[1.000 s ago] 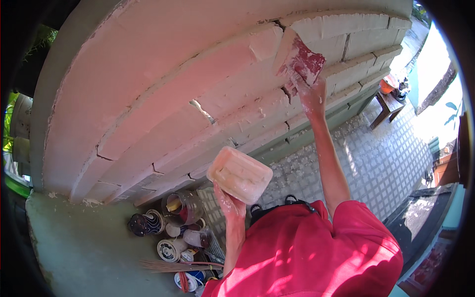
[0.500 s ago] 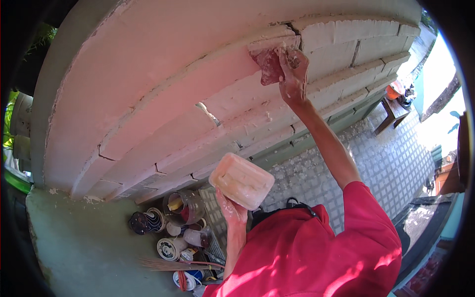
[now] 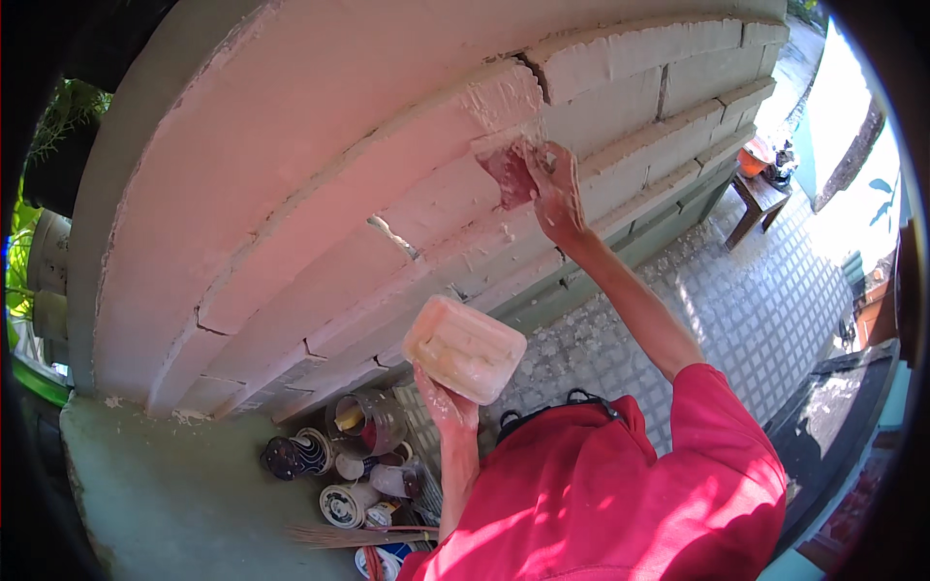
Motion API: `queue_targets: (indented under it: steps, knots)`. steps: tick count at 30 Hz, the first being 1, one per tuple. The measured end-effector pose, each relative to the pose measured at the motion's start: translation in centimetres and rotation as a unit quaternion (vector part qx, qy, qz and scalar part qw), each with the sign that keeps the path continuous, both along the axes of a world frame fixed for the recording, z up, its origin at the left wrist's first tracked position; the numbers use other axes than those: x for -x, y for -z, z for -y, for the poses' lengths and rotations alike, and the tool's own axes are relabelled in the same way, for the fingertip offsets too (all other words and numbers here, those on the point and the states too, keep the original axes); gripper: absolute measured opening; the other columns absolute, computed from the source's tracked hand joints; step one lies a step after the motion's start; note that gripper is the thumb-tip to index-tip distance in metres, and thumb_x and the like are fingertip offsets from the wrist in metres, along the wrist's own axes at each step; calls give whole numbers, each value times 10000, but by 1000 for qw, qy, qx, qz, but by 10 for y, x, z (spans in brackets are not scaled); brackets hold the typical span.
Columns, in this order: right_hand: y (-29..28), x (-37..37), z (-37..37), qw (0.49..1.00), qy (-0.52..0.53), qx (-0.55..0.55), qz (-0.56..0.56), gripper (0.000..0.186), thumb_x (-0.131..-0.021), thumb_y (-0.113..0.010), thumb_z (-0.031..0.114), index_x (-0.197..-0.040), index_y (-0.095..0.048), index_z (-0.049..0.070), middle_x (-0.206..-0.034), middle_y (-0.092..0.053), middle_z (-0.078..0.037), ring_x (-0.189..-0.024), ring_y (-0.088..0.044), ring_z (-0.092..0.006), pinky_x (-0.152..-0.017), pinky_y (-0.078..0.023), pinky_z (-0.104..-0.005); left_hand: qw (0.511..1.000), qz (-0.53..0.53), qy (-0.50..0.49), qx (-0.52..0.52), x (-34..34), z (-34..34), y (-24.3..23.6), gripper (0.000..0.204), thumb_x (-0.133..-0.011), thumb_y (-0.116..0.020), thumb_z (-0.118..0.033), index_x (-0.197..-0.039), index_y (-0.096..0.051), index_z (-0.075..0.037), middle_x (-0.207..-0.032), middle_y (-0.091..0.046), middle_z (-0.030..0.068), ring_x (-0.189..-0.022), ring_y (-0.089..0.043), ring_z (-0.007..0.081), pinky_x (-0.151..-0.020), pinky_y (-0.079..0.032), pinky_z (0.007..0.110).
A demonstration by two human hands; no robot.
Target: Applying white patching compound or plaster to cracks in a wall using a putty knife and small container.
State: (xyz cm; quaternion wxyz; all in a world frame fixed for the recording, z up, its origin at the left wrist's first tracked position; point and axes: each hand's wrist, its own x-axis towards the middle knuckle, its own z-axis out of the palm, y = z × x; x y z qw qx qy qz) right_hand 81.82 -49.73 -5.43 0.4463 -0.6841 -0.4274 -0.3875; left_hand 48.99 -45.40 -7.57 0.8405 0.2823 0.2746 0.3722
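Note:
My right hand (image 3: 559, 198) grips a red putty scraper (image 3: 507, 174) smeared with whitish paste. Its upper edge rests against the block wall (image 3: 417, 160), just below a patch of wet, ridged filler (image 3: 499, 97). Paste also coats the fingers. Lower down, in front of my body, my left hand (image 3: 448, 402) supports a shallow pale plastic tub (image 3: 465, 349) from beneath. Some whitish paste lies inside the tub. A dark vertical gap (image 3: 533, 77) shows between two blocks to the upper right of the scraper.
Tubs and cans, among them a clear bucket (image 3: 378, 426) and a white pail (image 3: 344, 505), crowd the lower left beside a twig broom (image 3: 358, 535). A small wooden table (image 3: 756, 208) stands at the far right on the patterned tile floor (image 3: 717, 290).
My right hand has drawn the scraper down the wall, leaving a fresh smear of paste above it. The tub has barely shifted, and the view has tilted slightly.

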Motion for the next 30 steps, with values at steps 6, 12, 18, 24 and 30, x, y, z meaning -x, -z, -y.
queue_targets:
  steps: [6, 12, 18, 24, 30]
  knots:
    - [-31, 52, 16, 957, -51, -131, -254, 487, -904, -570, -4, -1389, -546, 31, -1151, -512, -166, -958, -550, -307, -851, -478, -375, 999, 11, -26, 38, 24, 1, 2, 639, -974, -516, -497, -1484, -366, -143, -1479, -440, 84, -1328, -467, 313, -1080, -434, 503]
    - [-91, 53, 6, 951, 34, -65, -299, 421, -984, -509, 117, -1403, -552, 128, -952, -536, -173, -841, -570, -310, -762, -479, -403, 999, 0, -49, 20, 37, 2, 3, 626, -968, -531, -493, -1464, -397, -136, -1462, -460, 84, -1320, -477, 310, -1073, -447, 499]
    - [-90, 81, 3, 968, -46, -4, -248, 433, -979, -504, 97, -1404, -554, 162, -942, -538, -176, -822, -576, -349, -750, -486, -445, 998, 24, -56, 24, 41, 4, 2, 577, -986, -526, -446, -1454, -403, -131, -1446, -470, 88, -1311, -485, 303, -1071, -452, 490]
    - [-97, 53, 20, 944, 53, -36, -323, 473, -943, -494, 35, -1389, -570, 169, -923, -540, -174, -822, -583, -350, -741, -503, -446, 998, 8, -53, 36, 36, 10, -1, 587, -984, -528, -448, -1461, -395, -133, -1448, -469, 87, -1310, -485, 305, -1066, -454, 502]
    - [-71, 71, 6, 968, -42, 0, -245, 424, -970, -498, 150, -1387, -569, 172, -938, -554, -174, -833, -597, -366, -758, -494, -457, 998, 4, -29, 50, 28, 11, 5, 608, -973, -534, -475, -1456, -405, -129, -1450, -471, 82, -1307, -487, 306, -1062, -456, 502]
